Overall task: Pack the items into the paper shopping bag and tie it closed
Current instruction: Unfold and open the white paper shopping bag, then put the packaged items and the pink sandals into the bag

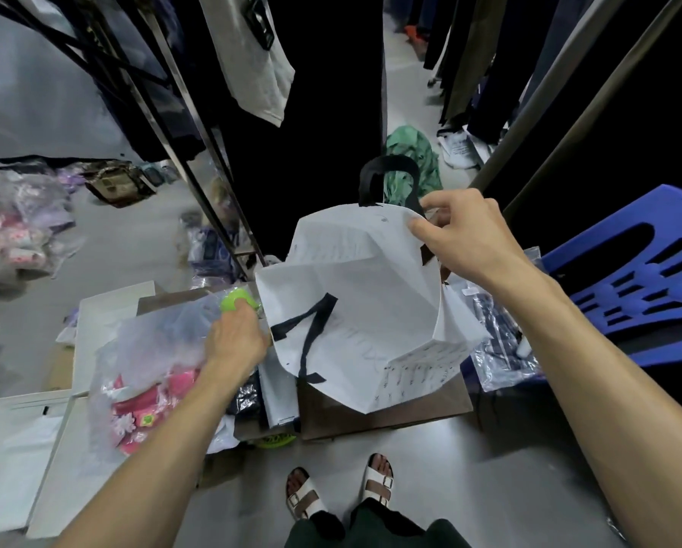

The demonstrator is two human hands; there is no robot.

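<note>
Your left hand (pixel 234 342) grips a green item (pixel 236 300), mostly hidden. White paper bag (pixel 355 310), black handles, stands open on brown cardboard (pixel 382 413); your right hand (pixel 469 239) pinches its far rim. Inside unreadable.

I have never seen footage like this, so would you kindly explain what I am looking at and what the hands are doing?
This is one wide-angle picture from a camera worn on a person's head, looking down at their bare arms and sandalled feet; there is no robot. The right hand pinches the rim of a white paper bag with black handles, holding it open. The left hand grips a green item above a clear packet of pink goods. More packets and flat white boxes lie on the floor.
</note>
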